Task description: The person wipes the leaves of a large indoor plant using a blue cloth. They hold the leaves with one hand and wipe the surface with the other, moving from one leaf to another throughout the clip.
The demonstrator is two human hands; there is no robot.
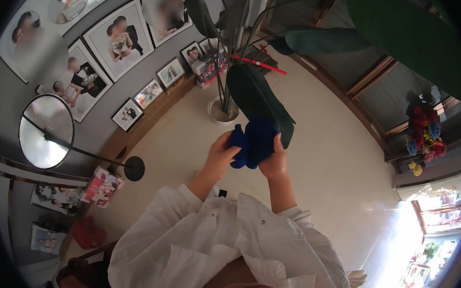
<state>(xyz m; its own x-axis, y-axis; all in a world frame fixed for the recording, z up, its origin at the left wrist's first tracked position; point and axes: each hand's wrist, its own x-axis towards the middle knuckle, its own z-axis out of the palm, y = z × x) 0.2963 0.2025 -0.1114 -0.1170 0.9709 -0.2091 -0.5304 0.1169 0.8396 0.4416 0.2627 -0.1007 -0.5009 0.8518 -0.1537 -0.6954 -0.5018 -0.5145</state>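
Observation:
A bunched dark blue cloth (pixel 259 140) is held up in front of my chest, gripped at both sides. My left hand (pixel 220 153) pinches its left part, thumb on the near side. My right hand (pixel 275 159) grips the right part with the thumb raised along its edge. A broad green leaf (pixel 258 93) of a tall potted plant hangs just beyond the cloth. The plant's white pot (pixel 223 121) stands on the floor past my hands. Fingers behind the cloth are hidden.
Framed photos (pixel 171 73) line a wooden ledge at the left, near a round mirror-like disc on a stand (pixel 134 168). A large leaf (pixel 406 40) overhangs the upper right. Artificial flowers (pixel 427 135) are by the right windows. A red stick (pixel 268 66) lies beyond the plant.

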